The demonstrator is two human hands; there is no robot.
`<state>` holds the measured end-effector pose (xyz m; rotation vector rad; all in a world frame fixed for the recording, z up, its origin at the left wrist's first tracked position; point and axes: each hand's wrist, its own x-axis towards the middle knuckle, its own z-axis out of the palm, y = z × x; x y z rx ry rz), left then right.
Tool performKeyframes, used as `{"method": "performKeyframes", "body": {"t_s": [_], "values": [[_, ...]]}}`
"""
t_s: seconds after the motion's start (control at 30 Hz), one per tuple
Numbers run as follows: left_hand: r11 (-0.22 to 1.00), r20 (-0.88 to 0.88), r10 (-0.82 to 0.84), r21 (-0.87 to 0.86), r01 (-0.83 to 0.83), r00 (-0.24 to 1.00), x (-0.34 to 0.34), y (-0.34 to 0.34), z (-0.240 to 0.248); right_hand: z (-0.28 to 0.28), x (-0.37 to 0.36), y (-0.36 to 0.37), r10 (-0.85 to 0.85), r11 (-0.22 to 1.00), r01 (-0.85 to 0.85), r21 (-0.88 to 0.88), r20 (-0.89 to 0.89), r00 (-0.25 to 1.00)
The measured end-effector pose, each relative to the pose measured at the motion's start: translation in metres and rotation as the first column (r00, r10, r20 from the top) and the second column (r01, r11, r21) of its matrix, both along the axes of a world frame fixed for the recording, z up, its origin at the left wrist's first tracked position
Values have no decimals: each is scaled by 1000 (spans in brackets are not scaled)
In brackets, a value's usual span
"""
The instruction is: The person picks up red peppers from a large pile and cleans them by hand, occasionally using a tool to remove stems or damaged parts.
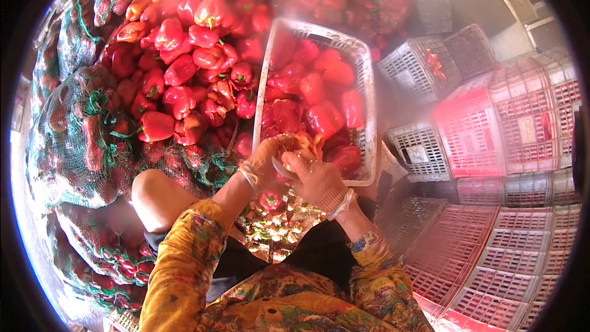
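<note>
- Gripping a knife, right hand was curled tight, just beside left.
- Left hand was bent inward; couldn't tell what it held.
- Red peppers lay in white crate.

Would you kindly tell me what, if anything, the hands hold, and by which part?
The right hand grips a knife, apparently by its hidden handle, blade exposed; whether the left hand holds anything cannot be told.

Bright light here, glare glinting off red peppers left of the white crate! Milky haze veils stacked crates right of it, blur softens the heap beyond it, and farthest from it straight lines bow.
</note>
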<state>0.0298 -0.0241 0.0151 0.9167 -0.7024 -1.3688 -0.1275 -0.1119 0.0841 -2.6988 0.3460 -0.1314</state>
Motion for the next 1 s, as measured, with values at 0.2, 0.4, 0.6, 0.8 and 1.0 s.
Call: {"method": "performKeyframes", "body": {"t_s": [0.2, 0.4, 0.6, 0.8, 1.0], "values": [[995, -3, -86, 51, 86, 996, -11, -3, 14, -5, -12, -6, 29, 958, -48, 282, 70, 997], [956, -368, -201, 131, 264, 908, -16, -10, 26, 12, -26, -19, 113, 782, -157, 603, 110, 987], [982, -320, 56, 188, 6, 946, -4, -49, 43, 2, -44, -10, -817, -49, 85, 995, -89, 569], [960, -310, 280, 94, -264, 909, -29, -88, 84, 29, -6, -11, -967, 26, 25, 999, 19, 252], [931, -503, 323, 15, -366, 802, -14, -101, 70, -5, -18, -9, -947, -1, 154, 988, -51, 316]]}}
